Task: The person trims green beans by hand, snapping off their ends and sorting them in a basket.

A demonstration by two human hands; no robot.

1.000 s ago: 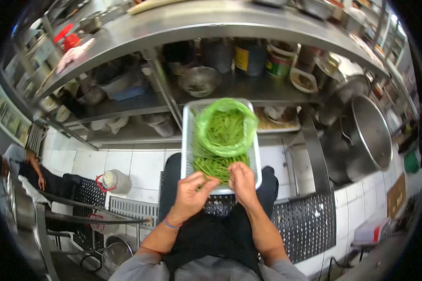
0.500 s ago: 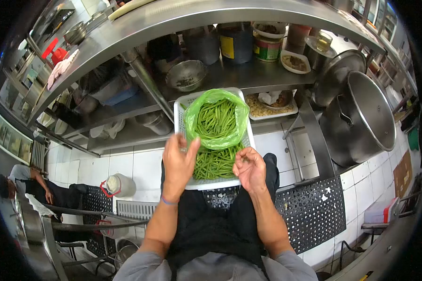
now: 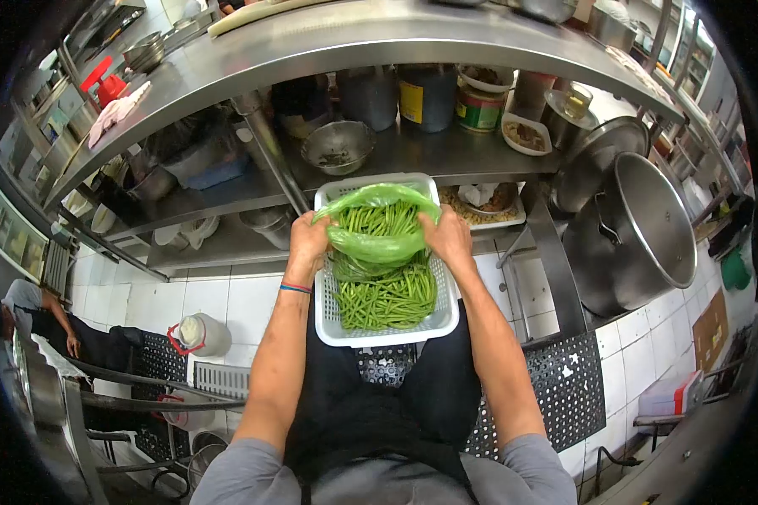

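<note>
A green plastic bag (image 3: 377, 247) with its mouth open holds green beans (image 3: 383, 220). It rests in the far half of a white plastic basket (image 3: 448, 316). Loose cut green beans (image 3: 387, 299) lie in the basket's near half. My left hand (image 3: 308, 242) is closed on the bag's left edge. At the right edge of the bag, my right hand (image 3: 448, 236) grips the plastic, thumb toward the inside. The fingertips of both hands are partly hidden behind the bag and basket rim.
A steel table (image 3: 396, 38) with lower shelves stands in front, bearing a metal bowl (image 3: 338, 147) and tubs. To the right is a large steel pot (image 3: 640, 227). Black perforated mats (image 3: 547, 387) and a white bucket (image 3: 202, 334) are on the floor. Another person (image 3: 46, 316) is at the left.
Both hands have moved from above the beans out to the bag's sides and taken hold of its edges. The bag's rim is pulled wider and its near side lifted.
</note>
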